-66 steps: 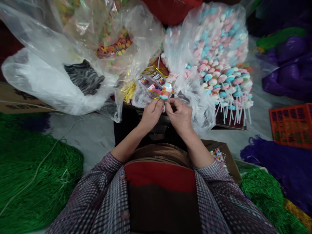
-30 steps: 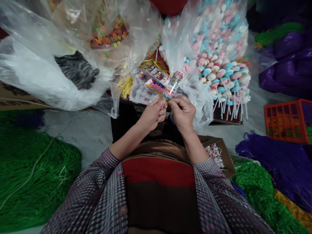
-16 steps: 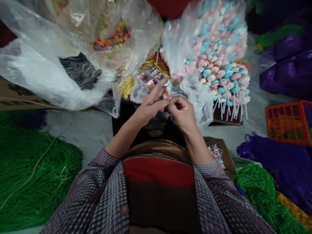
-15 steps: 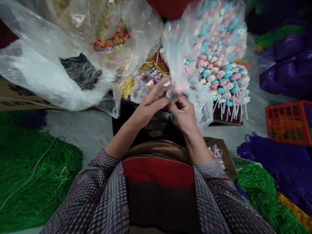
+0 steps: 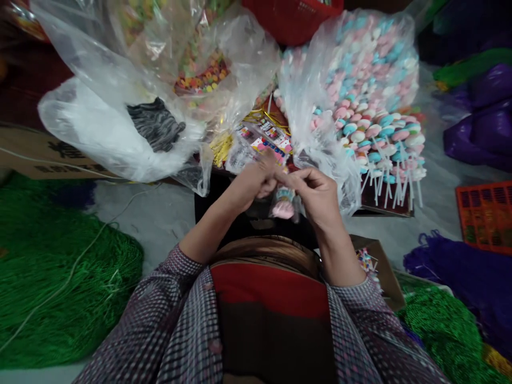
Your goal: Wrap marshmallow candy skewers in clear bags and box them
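A pink and blue marshmallow lollipop (image 5: 284, 209) hangs head down between my hands, in what looks like a clear wrapper. My right hand (image 5: 318, 189) pinches at its upper end, thumb and forefinger together. From the other side my left hand (image 5: 256, 180) meets it, fingers curled in and slightly blurred, closed at the same spot. The stick is hidden behind the fingers. Just beyond my hands lie printed packets (image 5: 270, 140) and gold twist ties (image 5: 220, 149).
Many marshmallow lollipops (image 5: 384, 130) lie piled at the right, partly bagged. Clear bags with ring candies (image 5: 206, 72) and a white bag (image 5: 92, 136) fill the left. A red basket (image 5: 294, 21) stands behind. Green strands (image 5: 68, 277) and an open carton (image 5: 378, 266) flank me.
The lollipop has turned from head up above my fingers to head down below them. My left fingers, stretched out before, have curled in. The whole view has shifted slightly.
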Demonstrator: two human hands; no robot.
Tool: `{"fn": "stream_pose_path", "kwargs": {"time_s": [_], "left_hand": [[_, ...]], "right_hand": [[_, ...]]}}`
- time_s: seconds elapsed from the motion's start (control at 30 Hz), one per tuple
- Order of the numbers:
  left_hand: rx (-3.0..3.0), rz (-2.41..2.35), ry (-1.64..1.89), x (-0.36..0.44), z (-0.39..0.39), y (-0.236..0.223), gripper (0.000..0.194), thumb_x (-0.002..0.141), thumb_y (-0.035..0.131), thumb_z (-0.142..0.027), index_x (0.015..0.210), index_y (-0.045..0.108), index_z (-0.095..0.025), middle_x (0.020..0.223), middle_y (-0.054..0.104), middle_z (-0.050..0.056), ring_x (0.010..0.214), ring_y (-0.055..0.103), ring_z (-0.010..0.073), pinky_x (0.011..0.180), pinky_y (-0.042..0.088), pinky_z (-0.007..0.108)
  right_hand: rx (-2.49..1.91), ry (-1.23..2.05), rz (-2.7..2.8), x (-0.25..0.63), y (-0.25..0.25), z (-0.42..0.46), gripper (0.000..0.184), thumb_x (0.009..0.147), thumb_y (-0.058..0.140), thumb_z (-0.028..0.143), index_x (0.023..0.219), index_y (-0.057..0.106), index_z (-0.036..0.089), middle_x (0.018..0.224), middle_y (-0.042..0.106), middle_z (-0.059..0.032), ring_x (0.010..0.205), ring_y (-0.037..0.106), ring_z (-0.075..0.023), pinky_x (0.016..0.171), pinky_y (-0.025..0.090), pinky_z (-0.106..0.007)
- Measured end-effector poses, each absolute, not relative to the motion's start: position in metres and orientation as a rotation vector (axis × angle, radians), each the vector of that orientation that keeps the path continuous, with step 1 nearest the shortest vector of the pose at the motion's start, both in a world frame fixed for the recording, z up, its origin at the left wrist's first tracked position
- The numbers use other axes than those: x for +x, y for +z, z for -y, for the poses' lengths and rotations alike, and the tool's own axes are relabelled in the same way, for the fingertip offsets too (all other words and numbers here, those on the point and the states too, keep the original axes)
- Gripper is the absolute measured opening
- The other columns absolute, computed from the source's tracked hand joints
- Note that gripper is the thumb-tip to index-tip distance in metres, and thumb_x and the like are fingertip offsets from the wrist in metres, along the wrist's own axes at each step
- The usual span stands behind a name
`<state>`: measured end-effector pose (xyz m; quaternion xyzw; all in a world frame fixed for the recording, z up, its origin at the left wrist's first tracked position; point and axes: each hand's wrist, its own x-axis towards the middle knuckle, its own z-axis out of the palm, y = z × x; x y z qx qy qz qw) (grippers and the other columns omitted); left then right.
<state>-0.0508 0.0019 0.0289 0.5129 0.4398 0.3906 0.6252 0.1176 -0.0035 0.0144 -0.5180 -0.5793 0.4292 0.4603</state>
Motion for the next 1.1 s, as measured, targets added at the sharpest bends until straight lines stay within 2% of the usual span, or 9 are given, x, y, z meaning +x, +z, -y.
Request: {"fn": "stream_pose_path", "kwargs": {"time_s": [0.07, 0.17, 0.27, 0.37, 0.5, 0.67, 0.83, 0.97, 1.1], "left_hand": [[1.210, -1.032, 0.824, -0.050, 0.002, 0.025, 0.077, 0.097, 0.034, -0.079, 0.059, 0.061, -0.018, 0.041, 0.030, -0.005, 0.039, 0.028, 0.0068, 0.043, 0.025, 0.025], [1.164, -1.063, 0.794, -0.046, 0.001, 0.009, 0.071, 0.093, 0.044, -0.079, 0.057, 0.053, -0.019, 0.043, 0.042, -0.004, 0.040, 0.038, 0.0066, 0.043, 0.030, 0.023], [1.119, -0.913, 0.891, -0.047, -0.003, 0.000, 0.048, 0.088, 0.065, -0.065, 0.076, 0.061, -0.019, 0.060, 0.057, -0.003, 0.052, 0.050, 0.0078, 0.050, 0.040, 0.022], [1.282, -0.783, 0.933, -0.048, 0.001, 0.004, 0.026, 0.083, 0.076, -0.041, 0.094, 0.070, -0.018, 0.087, 0.071, 0.001, 0.079, 0.064, 0.0118, 0.076, 0.054, 0.026], [1.585, -0.714, 0.854, -0.035, 0.013, 0.010, 0.017, 0.087, 0.069, -0.030, 0.098, 0.076, -0.019, 0.096, 0.077, 0.004, 0.092, 0.069, 0.0173, 0.089, 0.055, 0.032], [1.840, -0.904, 0.838, -0.030, 0.001, 0.001, 0.034, 0.097, 0.058, -0.033, 0.127, 0.071, -0.022, 0.095, 0.078, 0.002, 0.087, 0.069, 0.0163, 0.083, 0.056, 0.030], [2.070, -1.759, 0.686, -0.060, -0.062, -0.017, 0.028, 0.100, 0.054, -0.032, 0.089, 0.075, -0.017, 0.095, 0.074, 0.011, 0.101, 0.068, 0.0261, 0.097, 0.051, 0.042], [2.109, -1.988, 0.628, -0.076, -0.102, -0.035, 0.028, 0.096, 0.062, -0.041, 0.104, 0.072, -0.016, 0.120, 0.070, 0.017, 0.127, 0.056, 0.0387, 0.109, 0.041, 0.053], [2.091, -2.007, 0.548, -0.077, -0.120, -0.048, 0.033, 0.094, 0.063, -0.047, 0.110, 0.069, -0.019, 0.128, 0.066, 0.017, 0.133, 0.051, 0.0411, 0.112, 0.039, 0.055]], "right_hand": [[-1.287, 1.070, 1.368, 0.118, 0.013, 0.001, 0.019, 0.081, 0.077, 0.036, 0.073, 0.069, 0.021, 0.067, 0.066, 0.0041, 0.061, 0.053, -0.0105, 0.063, 0.045, -0.027], [-1.271, 1.107, 1.366, 0.118, 0.013, 0.000, 0.023, 0.079, 0.081, 0.041, 0.072, 0.071, 0.021, 0.068, 0.067, 0.0031, 0.063, 0.055, -0.0114, 0.066, 0.047, -0.028], [-1.207, 1.221, 1.316, 0.120, 0.010, 0.006, 0.031, 0.075, 0.086, 0.047, 0.067, 0.070, 0.022, 0.071, 0.068, 0.0016, 0.070, 0.060, -0.0134, 0.073, 0.050, -0.030], [-1.094, 1.425, 1.182, 0.130, 0.005, 0.014, 0.037, 0.072, 0.089, 0.052, 0.065, 0.066, 0.023, 0.073, 0.066, 0.0017, 0.069, 0.060, -0.0127, 0.071, 0.051, -0.029], [-1.125, 1.563, 1.082, 0.157, 0.004, 0.029, 0.041, 0.069, 0.089, 0.057, 0.072, 0.067, 0.024, 0.066, 0.063, 0.0030, 0.058, 0.055, -0.0118, 0.059, 0.047, -0.026], [-1.449, 1.386, 1.110, 0.235, 0.006, 0.072, 0.044, 0.067, 0.088, 0.062, 0.073, 0.067, 0.024, 0.061, 0.060, 0.0024, 0.049, 0.050, -0.0119, 0.048, 0.042, -0.026], [-2.146, 0.932, 1.385, 0.353, -0.014, 0.128, 0.037, 0.073, 0.075, 0.066, 0.067, 0.074, 0.030, 0.068, 0.072, -0.0076, 0.059, 0.065, -0.0250, 0.049, 0.047, -0.036], [-2.695, 0.733, 1.544, 0.400, -0.038, 0.151, 0.039, 0.063, 0.065, 0.070, 0.068, 0.075, 0.033, 0.055, 0.068, -0.0066, 0.054, 0.067, -0.0361, 0.055, 0.054, -0.051], [-2.606, 0.675, 1.532, 0.379, -0.039, 0.147, 0.046, 0.072, 0.052, 0.068, 0.083, 0.077, 0.030, 0.088, 0.082, -0.0143, 0.089, 0.077, -0.0421, 0.083, 0.060, -0.058]]}}
